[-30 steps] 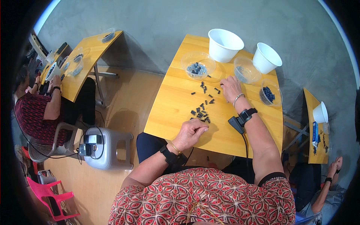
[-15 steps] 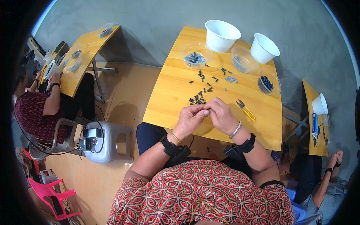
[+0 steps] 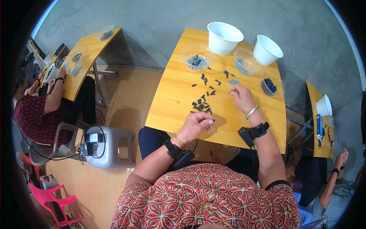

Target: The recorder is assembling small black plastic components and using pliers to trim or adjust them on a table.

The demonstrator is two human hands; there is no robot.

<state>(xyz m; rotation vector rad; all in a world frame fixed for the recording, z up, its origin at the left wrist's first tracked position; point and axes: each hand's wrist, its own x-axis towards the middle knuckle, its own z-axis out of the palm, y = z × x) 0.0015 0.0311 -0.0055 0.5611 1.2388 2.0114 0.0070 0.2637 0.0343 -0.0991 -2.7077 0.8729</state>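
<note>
Black small parts (image 3: pixel 202 105) between hands; left hand (image 3: pixel 197 124) pinches one.

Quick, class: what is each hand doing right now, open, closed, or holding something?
Left hand: closed, pinching a small dark plastic piece.
Right hand: fingers curled over scattered small metal parts; contents cannot be told.

Red floral-patterned short-sleeved top; black wrist device on each forearm; silver bangle (image 3: pixel 251 112) right, thin gold bracelet (image 3: pixel 180 141) left.
</note>
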